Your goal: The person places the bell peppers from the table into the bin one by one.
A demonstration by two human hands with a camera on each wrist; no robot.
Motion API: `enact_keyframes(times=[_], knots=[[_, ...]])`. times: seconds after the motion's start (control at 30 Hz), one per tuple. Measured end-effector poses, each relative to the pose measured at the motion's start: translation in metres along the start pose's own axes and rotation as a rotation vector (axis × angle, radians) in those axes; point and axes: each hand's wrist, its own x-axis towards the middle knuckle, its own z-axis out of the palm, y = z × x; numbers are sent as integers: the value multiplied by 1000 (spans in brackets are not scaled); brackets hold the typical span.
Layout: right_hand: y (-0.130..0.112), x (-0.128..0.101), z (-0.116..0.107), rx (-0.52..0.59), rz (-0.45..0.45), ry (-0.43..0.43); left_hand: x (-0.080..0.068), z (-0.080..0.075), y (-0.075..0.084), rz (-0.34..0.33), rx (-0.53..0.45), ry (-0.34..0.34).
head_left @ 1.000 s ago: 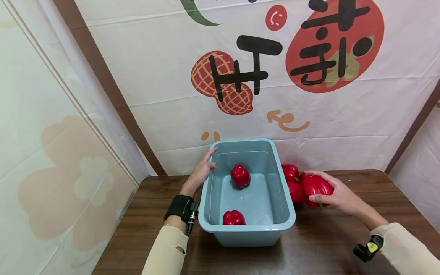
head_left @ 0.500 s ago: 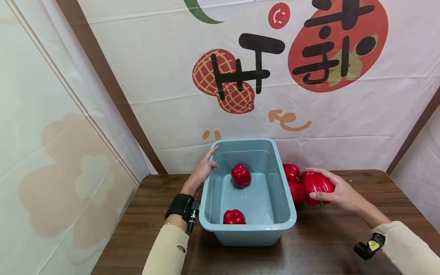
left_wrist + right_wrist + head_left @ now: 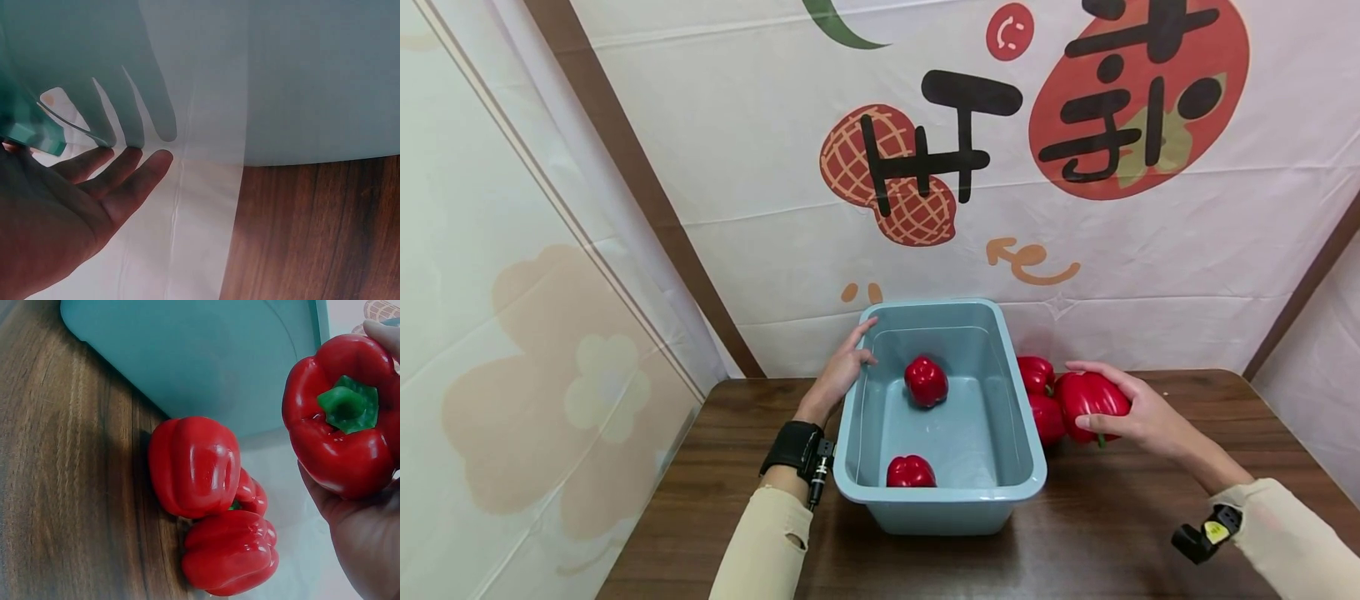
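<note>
Head view: right hand (image 3: 1138,414) grips pepper (image 3: 1090,397); left hand (image 3: 842,372) flat on tub (image 3: 936,508) rim

A dark brown wooden table (image 3: 1120,533) stood against a white fabric backdrop (image 3: 760,167) at the far side, creased and printed with a red strawberry (image 3: 1138,100), a netted peanut (image 3: 887,179), black characters and a small orange arrow (image 3: 1030,262). On the left hung a pale panel (image 3: 512,333) with faint beige flowers. Brown diagonal strips (image 3: 640,200) framed the corners. The light was even and soft.
</note>
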Motion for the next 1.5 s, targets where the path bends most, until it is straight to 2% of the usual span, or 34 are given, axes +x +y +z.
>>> enact_keyframes(times=[0.6, 1.07, 1.33, 1.5], knots=[[-8, 1, -4, -6, -11, -10, 0, -1, 0, 1, -26, -10], [-22, 5, -9, -29, -11, -4, -1, 0, -2, 15, -36, -1], [-31, 8, -10, -29, -15, -8, -1, -1, -2, 29, -47, -23], [-35, 10, -11, -43, -22, -8, -2, -1, -2, 15, -45, -17]])
